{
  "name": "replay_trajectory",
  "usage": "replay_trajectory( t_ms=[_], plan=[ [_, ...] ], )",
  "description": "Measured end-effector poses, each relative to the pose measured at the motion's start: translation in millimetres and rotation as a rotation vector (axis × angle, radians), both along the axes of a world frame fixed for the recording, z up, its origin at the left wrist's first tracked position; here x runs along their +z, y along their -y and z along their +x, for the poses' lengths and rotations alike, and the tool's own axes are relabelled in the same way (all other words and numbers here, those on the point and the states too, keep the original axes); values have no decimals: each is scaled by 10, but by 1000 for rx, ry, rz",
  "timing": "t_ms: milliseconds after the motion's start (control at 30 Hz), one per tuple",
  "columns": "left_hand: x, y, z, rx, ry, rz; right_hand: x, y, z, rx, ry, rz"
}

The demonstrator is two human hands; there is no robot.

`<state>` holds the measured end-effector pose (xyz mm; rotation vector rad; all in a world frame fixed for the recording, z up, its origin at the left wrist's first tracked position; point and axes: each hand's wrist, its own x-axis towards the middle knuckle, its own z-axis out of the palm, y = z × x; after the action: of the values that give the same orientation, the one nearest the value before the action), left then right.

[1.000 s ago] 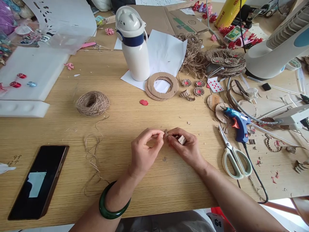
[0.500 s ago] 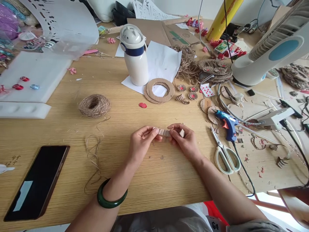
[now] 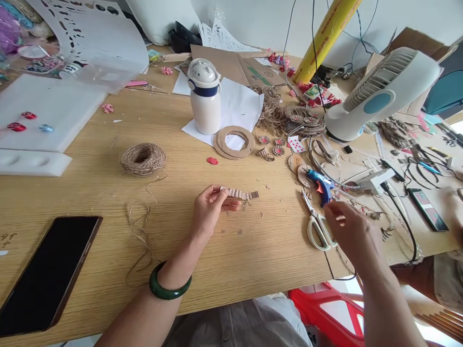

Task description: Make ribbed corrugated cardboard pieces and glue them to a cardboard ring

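Note:
My left hand (image 3: 210, 210), with a green bangle (image 3: 169, 286) on its wrist, pinches one end of a pleated brown cardboard strip (image 3: 241, 193) just above the wooden table (image 3: 108, 202). The strip sticks out to the right, free at its far end. My right hand (image 3: 352, 231) hovers over the white-handled scissors (image 3: 317, 225), close below the blue glue gun (image 3: 320, 183). Its fingers are blurred by motion, and nothing shows in them.
A ball of jute twine (image 3: 143, 158) with a loose tail lies to the left, and a black phone (image 3: 43, 273) is at the near left corner. Behind stand a white flask (image 3: 205, 96), cardboard rings (image 3: 233, 141), small paper rosettes (image 3: 271, 142) and a white fan (image 3: 383, 94). White foam (image 3: 43, 115) lies far left.
My right hand has let go of the pleated strip and swung right to the scissors and glue gun. The left hand still holds the strip, now stretched out. The view has tilted up and right.

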<state>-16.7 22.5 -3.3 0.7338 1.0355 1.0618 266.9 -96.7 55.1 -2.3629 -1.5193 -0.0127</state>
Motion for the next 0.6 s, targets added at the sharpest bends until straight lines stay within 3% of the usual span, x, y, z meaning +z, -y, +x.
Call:
replay_trajectory(
  t_ms=[167, 267, 333, 433, 600],
  plan=[
    [-4, 12, 5, -4, 12, 14, -363, 504, 288, 30, 23, -243],
    [-24, 20, 0, -5, 10, 28, -472, 527, 251, 39, 107, -294],
    [-41, 17, -4, -2, 26, 25, -426, 462, 207, 16, 72, -311],
    [-61, 5, -10, 2, 71, 10, -232, 339, 131, 28, -291, -286],
    [-39, -7, -22, -3, 93, -14, 54, 103, -122, 239, -1139, -207]
  ],
)
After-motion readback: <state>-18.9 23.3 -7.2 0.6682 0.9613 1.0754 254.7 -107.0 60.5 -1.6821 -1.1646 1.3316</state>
